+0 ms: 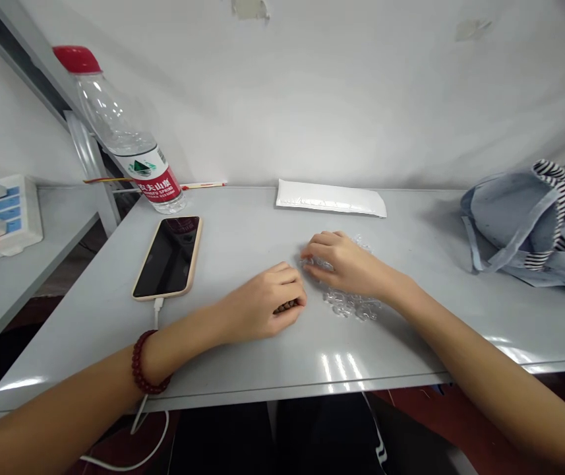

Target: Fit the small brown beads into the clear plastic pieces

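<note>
My left hand (pixel 265 300) rests on the grey table with its fingers curled closed around a dark brown, beaded-looking thing (pixel 286 306). Only a strip of that thing shows between fingers and thumb. To the right, my right hand (pixel 344 262) is bent over a loose pile of small clear plastic pieces (pixel 354 305). Its fingers and thumb curl around some of them, and its palm hides part of the pile. The exact kind of these pieces is too small to make out. A dark red bead bracelet (pixel 140 363) circles my left wrist.
A phone (pixel 168 257) with a white charging cable (pixel 157 313) lies left. Behind it stands a water bottle (pixel 141 161) with a red cap. A white packet (pixel 330 198) lies by the wall, a blue cloth bag (pixel 519 218) far right, a power strip (pixel 28 211) far left.
</note>
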`<move>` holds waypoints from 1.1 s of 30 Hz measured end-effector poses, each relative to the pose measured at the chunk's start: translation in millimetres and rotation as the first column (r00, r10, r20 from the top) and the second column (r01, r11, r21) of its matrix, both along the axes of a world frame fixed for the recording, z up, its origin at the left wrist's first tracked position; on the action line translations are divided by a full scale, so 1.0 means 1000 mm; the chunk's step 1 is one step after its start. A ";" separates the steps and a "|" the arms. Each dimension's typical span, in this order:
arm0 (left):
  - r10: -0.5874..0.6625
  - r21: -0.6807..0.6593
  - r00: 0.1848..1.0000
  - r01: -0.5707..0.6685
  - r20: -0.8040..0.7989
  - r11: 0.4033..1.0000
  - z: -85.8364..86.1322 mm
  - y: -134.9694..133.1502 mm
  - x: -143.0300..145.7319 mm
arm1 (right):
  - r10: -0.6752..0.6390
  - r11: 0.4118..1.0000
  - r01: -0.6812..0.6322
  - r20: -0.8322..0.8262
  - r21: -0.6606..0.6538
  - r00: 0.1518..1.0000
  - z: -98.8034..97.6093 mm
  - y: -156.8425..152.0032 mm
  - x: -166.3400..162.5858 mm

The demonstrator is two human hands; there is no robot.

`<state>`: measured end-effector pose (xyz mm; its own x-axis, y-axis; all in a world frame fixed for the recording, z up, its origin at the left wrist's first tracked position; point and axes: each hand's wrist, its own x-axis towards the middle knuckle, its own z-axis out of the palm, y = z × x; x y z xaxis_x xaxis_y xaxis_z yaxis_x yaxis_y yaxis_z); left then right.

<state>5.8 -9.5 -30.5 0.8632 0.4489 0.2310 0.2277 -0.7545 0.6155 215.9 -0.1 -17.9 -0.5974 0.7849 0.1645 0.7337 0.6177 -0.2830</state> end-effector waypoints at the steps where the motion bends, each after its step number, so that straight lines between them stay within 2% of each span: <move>1: 0.011 -0.009 1.000 -0.011 0.004 1.000 0.001 0.001 -0.001 | 0.003 1.000 -0.003 0.003 -0.010 1.000 0.001 0.000 0.000; 8: 0.246 -0.038 0.969 -0.247 -0.023 0.968 0.012 0.015 -0.011 | 0.015 1.000 -0.014 0.028 -0.025 1.000 0.003 -0.001 0.001; 12: 0.290 -0.049 0.952 -0.296 -0.096 0.954 0.014 0.019 -0.014 | 0.019 1.000 -0.018 0.062 -0.013 0.998 0.002 -0.001 0.002; 18: 0.247 -0.016 0.951 -0.255 -0.187 0.967 0.017 0.020 -0.016 | 0.035 0.998 -0.038 0.079 0.042 0.996 -0.001 -0.002 0.001; 22: 0.374 -0.020 0.901 -0.388 -0.220 0.922 0.028 0.027 -0.026 | 0.031 0.998 -0.034 0.060 0.052 0.998 -0.001 -0.003 -0.002; 25: 0.445 0.071 0.851 -0.444 -0.278 0.893 0.035 0.035 -0.038 | 0.031 0.998 -0.033 0.032 0.058 0.999 0.000 -0.003 -0.003; 28: 0.419 0.125 0.839 -0.401 -0.346 0.907 0.036 0.037 -0.045 | 0.014 0.998 -0.014 -0.002 0.063 1.000 0.001 -0.004 -0.004; 31: 0.332 0.072 0.855 -0.332 -0.397 0.941 0.032 0.036 -0.045 | 0.000 0.998 0.002 -0.029 0.064 1.000 0.001 -0.004 -0.006; 33: 0.323 0.056 0.857 -0.329 -0.402 0.943 0.028 0.035 -0.042 | -0.001 0.998 0.002 -0.027 0.061 1.000 0.000 -0.005 -0.007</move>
